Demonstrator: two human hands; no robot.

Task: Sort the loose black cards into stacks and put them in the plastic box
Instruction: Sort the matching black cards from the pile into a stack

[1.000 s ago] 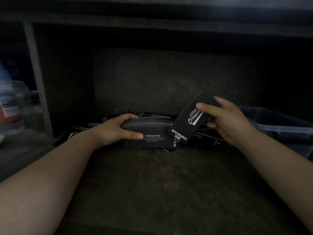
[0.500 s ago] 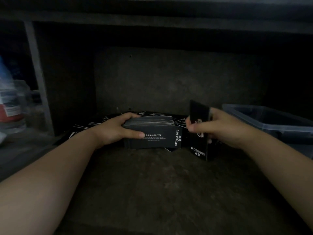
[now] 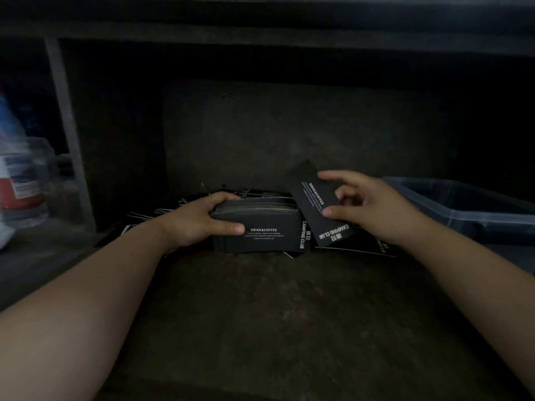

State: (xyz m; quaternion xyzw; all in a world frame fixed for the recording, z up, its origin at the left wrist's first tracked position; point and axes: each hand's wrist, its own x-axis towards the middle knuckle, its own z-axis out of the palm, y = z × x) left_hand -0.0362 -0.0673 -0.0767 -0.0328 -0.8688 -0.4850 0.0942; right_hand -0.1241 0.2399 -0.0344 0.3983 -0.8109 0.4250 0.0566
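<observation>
The left hand (image 3: 197,224) clamps the stack of black cards (image 3: 260,227), fingers curled over its top edge and thumb flat on the printed front. The stack's long axis runs left to right above loose cards (image 3: 150,217) strewn on the shelf (image 3: 260,314). Just beside the stack's right end, the right hand (image 3: 373,209) pinches a single card (image 3: 318,204) between thumb and forefinger; its long axis is tilted, nearly upright, so it likely needs turning crosswise to match the stack. The plastic box (image 3: 463,209) sits farther right, nearer the right hand.
</observation>
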